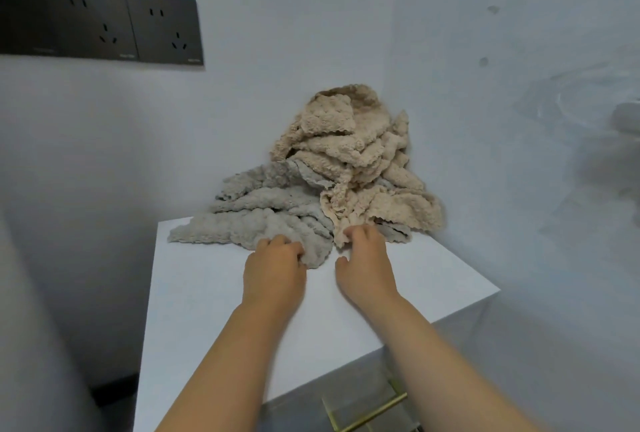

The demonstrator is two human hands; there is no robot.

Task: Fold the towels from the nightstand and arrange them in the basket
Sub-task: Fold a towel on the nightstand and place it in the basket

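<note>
Two bare hands reach forward over the top of a white, box-shaped nightstand (207, 310). The left hand (273, 269) lies knuckles up, its fingers curled into the near edge of a crumpled grey fluffy towel (256, 220), bunching the cloth under the fingertips. The right hand (367, 265) sits just beside it, fingers curled down over the near tip of a crumpled beige fluffy towel (349, 154); its thumb sticks out to the side, off the cloth and above the nightstand top.

There are two towels, both unfolded. The beige one is heaped high in the far right corner of the nightstand, against the pale wall, and drapes down over the grey one. The grey towel lies lower, spreading along the far edge toward the far left corner, where a flap reaches the edge.

On the wall, up and to the left, is a dark strip of wall sockets (104, 26) with two socket faces showing pin holes. Below the nightstand's near right edge, one thin gold-coloured metal frame (367, 412) shows.
</note>
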